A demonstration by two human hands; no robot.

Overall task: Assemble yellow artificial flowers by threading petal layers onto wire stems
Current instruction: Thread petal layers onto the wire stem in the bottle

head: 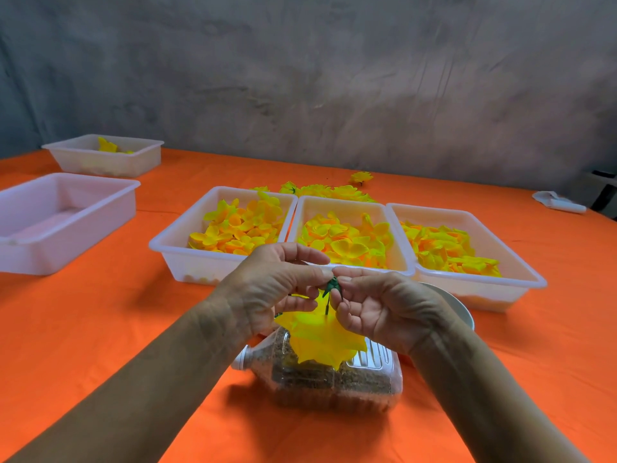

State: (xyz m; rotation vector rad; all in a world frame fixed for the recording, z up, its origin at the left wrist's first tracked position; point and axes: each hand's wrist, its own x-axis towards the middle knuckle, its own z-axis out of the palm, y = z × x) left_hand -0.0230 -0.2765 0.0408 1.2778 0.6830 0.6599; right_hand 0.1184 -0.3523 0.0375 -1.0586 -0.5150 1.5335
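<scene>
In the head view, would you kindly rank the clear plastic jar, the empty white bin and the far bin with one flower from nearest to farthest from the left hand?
1. Clear plastic jar: directly below the left hand.
2. Empty white bin: far to the left.
3. Far bin with one flower: back left corner.

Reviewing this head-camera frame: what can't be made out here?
- Thin green stem: lower end hidden in the yellow petal layers.
- Grey round bowl: mostly behind the right hand.
- Clear plastic bottle: brownish contents too blurred.
- Left hand: fingertips overlap the green calyx.
</scene>
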